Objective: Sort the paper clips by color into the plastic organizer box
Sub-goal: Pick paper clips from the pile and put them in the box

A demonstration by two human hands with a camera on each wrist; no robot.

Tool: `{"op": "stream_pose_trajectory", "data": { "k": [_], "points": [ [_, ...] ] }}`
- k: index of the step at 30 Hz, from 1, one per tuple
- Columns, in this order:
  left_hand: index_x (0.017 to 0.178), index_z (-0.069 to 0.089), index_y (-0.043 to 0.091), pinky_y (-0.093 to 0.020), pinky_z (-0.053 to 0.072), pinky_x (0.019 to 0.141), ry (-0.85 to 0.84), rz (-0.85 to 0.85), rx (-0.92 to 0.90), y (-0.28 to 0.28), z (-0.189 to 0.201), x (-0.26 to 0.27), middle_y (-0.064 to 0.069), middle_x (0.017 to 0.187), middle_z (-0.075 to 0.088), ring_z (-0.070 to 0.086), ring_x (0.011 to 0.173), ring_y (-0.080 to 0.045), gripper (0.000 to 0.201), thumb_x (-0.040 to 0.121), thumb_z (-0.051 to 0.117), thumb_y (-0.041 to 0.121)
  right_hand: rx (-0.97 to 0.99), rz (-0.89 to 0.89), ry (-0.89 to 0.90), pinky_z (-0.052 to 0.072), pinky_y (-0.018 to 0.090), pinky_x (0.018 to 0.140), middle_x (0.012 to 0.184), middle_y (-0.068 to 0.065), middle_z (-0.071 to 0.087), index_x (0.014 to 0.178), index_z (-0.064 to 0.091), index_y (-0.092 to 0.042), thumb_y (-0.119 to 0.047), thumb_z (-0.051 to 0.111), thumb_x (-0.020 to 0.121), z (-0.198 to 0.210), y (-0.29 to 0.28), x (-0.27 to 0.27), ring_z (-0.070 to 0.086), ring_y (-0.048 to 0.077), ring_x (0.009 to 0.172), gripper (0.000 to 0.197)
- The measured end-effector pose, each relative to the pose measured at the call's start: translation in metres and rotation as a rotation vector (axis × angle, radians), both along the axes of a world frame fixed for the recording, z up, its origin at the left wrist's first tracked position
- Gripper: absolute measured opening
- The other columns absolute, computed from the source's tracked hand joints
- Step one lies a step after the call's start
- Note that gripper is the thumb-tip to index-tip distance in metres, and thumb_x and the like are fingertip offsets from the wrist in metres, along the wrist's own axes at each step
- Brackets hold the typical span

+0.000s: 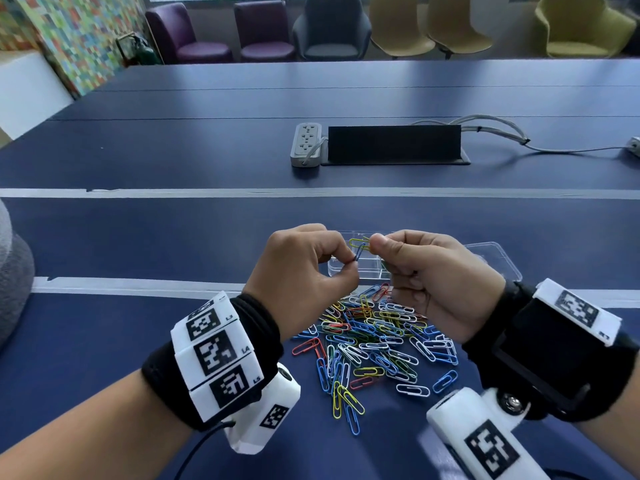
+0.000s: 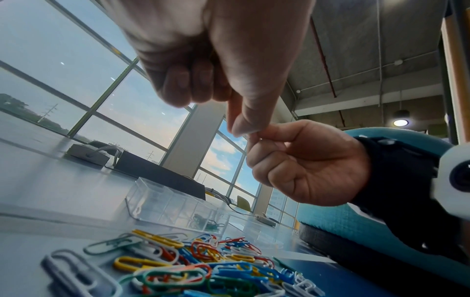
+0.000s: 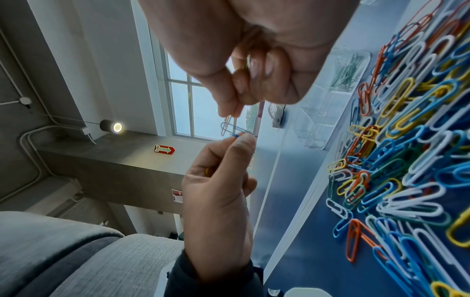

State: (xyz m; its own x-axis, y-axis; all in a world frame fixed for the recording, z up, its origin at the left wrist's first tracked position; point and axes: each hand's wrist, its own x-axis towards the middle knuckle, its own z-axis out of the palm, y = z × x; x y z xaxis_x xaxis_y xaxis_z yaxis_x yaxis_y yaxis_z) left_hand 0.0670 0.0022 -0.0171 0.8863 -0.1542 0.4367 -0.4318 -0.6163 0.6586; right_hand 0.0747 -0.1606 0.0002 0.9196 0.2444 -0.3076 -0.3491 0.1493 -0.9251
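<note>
Two linked clips held up over the clear box: left hand pinches the blue clip, right hand pinches the yellow clip, mixed pile on the table just below.

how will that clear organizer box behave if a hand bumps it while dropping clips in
The clear organizer box looks thin-walled and nearly empty, holding only a few green clips, so it is probably very light. On the smooth blue table it would likely slide rather than tip, since it sits low and wide.
</note>
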Motion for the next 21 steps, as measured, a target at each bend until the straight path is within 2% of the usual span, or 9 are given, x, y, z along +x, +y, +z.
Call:
{"op": "stream_pose_trajectory", "data": {
  "k": [5, 8, 11, 13, 17, 19, 21],
  "points": [
    [0.062, 0.067, 0.016, -0.005, 0.027, 0.052, -0.002, 0.025, -0.042, 0.0023, 0.0022, 0.0003, 0.013, 0.055, 0.046, 0.041, 0.050, 0.000, 0.008, 0.070, 0.070, 0.018, 0.016, -0.011, 0.005, 0.019, 0.013, 0.034, 0.045, -0.007, 0.032, 0.070, 0.052, -0.011, -0.015, 0.057, 0.089, 0.0024, 0.0001, 0.0002, 0.022, 0.004, 0.035, 0.020],
    [0.062, 0.065, 0.017, -0.008, 0.027, 0.052, -0.012, 0.019, 0.026, 0.0026, 0.0029, -0.0007, 0.011, 0.054, 0.042, 0.039, 0.052, -0.006, 0.009, 0.070, 0.068, 0.019, 0.013, -0.009, 0.002, 0.018, 0.013, 0.034, 0.045, -0.007, 0.033, 0.070, 0.051, -0.010, -0.015, 0.057, 0.089, 0.0030, 0.0020, -0.0008, 0.022, 0.003, 0.034, 0.021],
    [0.063, 0.065, 0.014, -0.016, 0.031, 0.052, -0.050, -0.009, 0.127, 0.0008, 0.0038, -0.0028, 0.007, 0.057, 0.043, 0.040, 0.054, -0.013, 0.009, 0.071, 0.066, 0.018, 0.013, -0.012, 0.001, 0.018, 0.014, 0.035, 0.044, -0.007, 0.033, 0.068, 0.050, -0.011, -0.014, 0.058, 0.089, 0.0011, 0.0051, -0.0023, 0.022, 0.004, 0.034, 0.023],
    [0.064, 0.067, 0.014, -0.016, 0.031, 0.052, -0.064, -0.007, 0.154, 0.0003, 0.0043, -0.0029, 0.008, 0.057, 0.042, 0.040, 0.054, -0.013, 0.010, 0.072, 0.065, 0.020, 0.013, -0.019, 0.000, 0.018, 0.014, 0.036, 0.044, -0.007, 0.034, 0.067, 0.050, -0.012, -0.014, 0.058, 0.089, 0.0002, 0.0064, -0.0032, 0.023, 0.004, 0.035, 0.023],
    [0.068, 0.071, 0.019, -0.006, 0.027, 0.052, -0.018, 0.026, 0.057, 0.0024, 0.0034, 0.0002, 0.015, 0.051, 0.040, 0.042, 0.052, -0.003, 0.009, 0.072, 0.068, 0.026, -0.054, -0.030, -0.102, 0.024, 0.013, 0.033, 0.044, -0.008, 0.034, 0.069, 0.060, -0.011, -0.014, 0.063, 0.085, -0.0026, 0.0060, -0.0039, 0.026, 0.003, 0.034, 0.017],
    [0.069, 0.072, 0.022, -0.006, 0.027, 0.052, 0.013, 0.023, -0.007, 0.0022, 0.0030, 0.0001, 0.014, 0.051, 0.043, 0.042, 0.051, 0.000, 0.006, 0.072, 0.070, 0.027, -0.126, -0.027, -0.193, 0.028, 0.013, 0.034, 0.042, -0.011, 0.040, 0.071, 0.067, -0.012, -0.014, 0.066, 0.082, -0.0041, 0.0051, -0.0044, 0.029, 0.002, 0.034, 0.010],
    [0.070, 0.070, 0.027, -0.007, 0.028, 0.051, 0.047, 0.021, -0.068, 0.0009, 0.0044, -0.0009, 0.011, 0.052, 0.046, 0.040, 0.050, -0.002, 0.005, 0.072, 0.074, 0.027, -0.131, -0.024, -0.237, 0.030, 0.012, 0.035, 0.042, -0.010, 0.050, 0.080, 0.070, -0.008, -0.009, 0.067, 0.079, -0.0036, 0.0051, -0.0042, 0.034, 0.001, 0.033, 0.003]
  ]
}}
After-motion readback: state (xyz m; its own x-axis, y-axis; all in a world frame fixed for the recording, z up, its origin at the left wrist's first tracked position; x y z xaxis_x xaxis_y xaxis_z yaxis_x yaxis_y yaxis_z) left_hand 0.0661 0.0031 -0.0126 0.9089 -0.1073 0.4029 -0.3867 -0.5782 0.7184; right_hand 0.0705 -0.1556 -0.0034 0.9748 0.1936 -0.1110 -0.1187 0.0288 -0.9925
